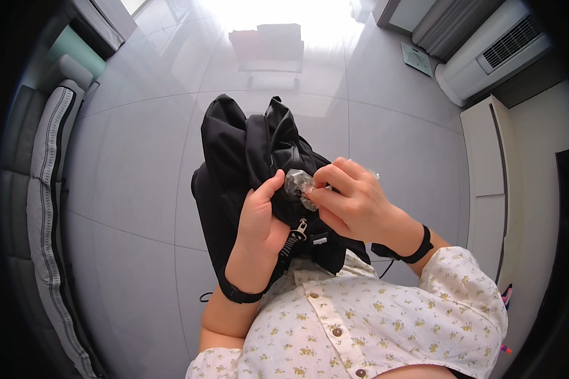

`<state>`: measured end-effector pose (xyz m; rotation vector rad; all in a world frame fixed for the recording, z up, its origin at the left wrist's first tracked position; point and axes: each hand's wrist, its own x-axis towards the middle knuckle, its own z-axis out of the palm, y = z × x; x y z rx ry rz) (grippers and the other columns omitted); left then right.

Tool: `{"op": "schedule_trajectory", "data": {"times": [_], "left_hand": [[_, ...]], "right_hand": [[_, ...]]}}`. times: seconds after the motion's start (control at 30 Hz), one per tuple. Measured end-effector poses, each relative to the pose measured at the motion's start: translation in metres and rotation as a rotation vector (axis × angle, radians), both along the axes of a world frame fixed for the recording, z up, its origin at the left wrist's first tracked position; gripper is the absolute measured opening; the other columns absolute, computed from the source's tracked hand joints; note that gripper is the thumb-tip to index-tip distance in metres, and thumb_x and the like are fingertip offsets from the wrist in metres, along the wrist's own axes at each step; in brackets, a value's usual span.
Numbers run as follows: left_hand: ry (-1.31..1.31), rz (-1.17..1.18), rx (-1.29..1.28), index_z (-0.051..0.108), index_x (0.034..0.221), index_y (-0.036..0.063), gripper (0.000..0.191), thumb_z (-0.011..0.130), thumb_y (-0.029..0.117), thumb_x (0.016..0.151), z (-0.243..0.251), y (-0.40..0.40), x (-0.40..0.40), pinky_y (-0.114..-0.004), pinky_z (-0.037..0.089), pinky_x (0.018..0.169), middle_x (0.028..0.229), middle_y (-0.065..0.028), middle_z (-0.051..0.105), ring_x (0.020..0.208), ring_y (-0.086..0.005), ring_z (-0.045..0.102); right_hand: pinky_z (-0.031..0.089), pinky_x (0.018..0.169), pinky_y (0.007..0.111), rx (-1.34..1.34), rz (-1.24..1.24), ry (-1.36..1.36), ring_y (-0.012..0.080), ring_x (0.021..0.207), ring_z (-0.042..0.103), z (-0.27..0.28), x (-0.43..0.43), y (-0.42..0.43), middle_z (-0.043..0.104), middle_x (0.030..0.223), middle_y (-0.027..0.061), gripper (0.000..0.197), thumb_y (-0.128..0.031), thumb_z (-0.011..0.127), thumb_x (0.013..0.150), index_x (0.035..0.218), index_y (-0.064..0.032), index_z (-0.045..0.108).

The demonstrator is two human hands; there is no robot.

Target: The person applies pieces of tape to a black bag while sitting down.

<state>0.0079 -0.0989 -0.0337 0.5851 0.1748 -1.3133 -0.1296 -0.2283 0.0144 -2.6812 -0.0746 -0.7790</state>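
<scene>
A black fabric bag (pixel 232 189) lies in front of my body, with loose folds at its far end. My left hand (pixel 264 213) is at the bag, thumb up beside a crumpled clear plastic wrapper (pixel 298 184); its other fingers are hidden by the black fabric. My right hand (pixel 355 199) pinches the wrapper between its fingertips. More clear plastic shows just beyond the right knuckles. Below the wrapper, a metal swivel clasp (pixel 302 227) on a black-and-white patterned strap hangs near my left palm. Black bands circle both wrists.
A grey sofa with a pale striped cover (pixel 50 189) runs along the left. At the right stand a white cabinet (pixel 486 156), a floor-standing white air conditioner (pixel 483 61) and a glass scale (pixel 416 59). Grey floor tiles (pixel 398 123) surround the bag.
</scene>
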Motion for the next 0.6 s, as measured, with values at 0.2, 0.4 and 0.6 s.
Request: {"op": "schedule_trajectory", "data": {"times": [0.2,0.4,0.6], "left_hand": [[-0.043,0.075,0.010,0.058,0.117,-0.0011,0.029,0.054,0.018,0.096,0.005,-0.001,-0.013,-0.037,0.050,0.096,0.111,-0.0130,0.066,0.103,-0.0239,0.064],[-0.243,0.044,-0.025,0.059,0.118,-0.0020,0.031,0.061,0.012,0.091,0.009,-0.001,-0.016,-0.037,0.053,0.092,0.112,-0.0120,0.067,0.101,-0.0231,0.066],[-0.212,0.119,0.060,0.063,0.111,-0.0036,0.022,0.057,0.010,0.094,0.014,-0.004,-0.018,-0.038,0.056,0.087,0.106,-0.0126,0.070,0.095,-0.0238,0.069]], "right_hand": [[0.045,0.060,0.033,0.213,-0.064,0.118,0.0212,0.071,0.054,-0.011,0.005,-0.007,0.051,0.083,0.0044,0.008,-0.010,0.066,0.075,0.081,-0.0066,0.062],[0.040,0.056,0.026,1.336,-0.028,0.217,0.0111,0.061,0.049,-0.036,0.010,-0.016,0.054,0.075,-0.0001,0.009,-0.009,0.059,0.084,0.081,-0.0091,0.068],[0.042,0.063,0.027,2.338,0.331,-0.332,0.0121,0.070,0.051,-0.060,-0.001,-0.025,0.060,0.085,0.0032,0.024,-0.016,0.047,0.096,0.112,-0.0039,0.061]]}}
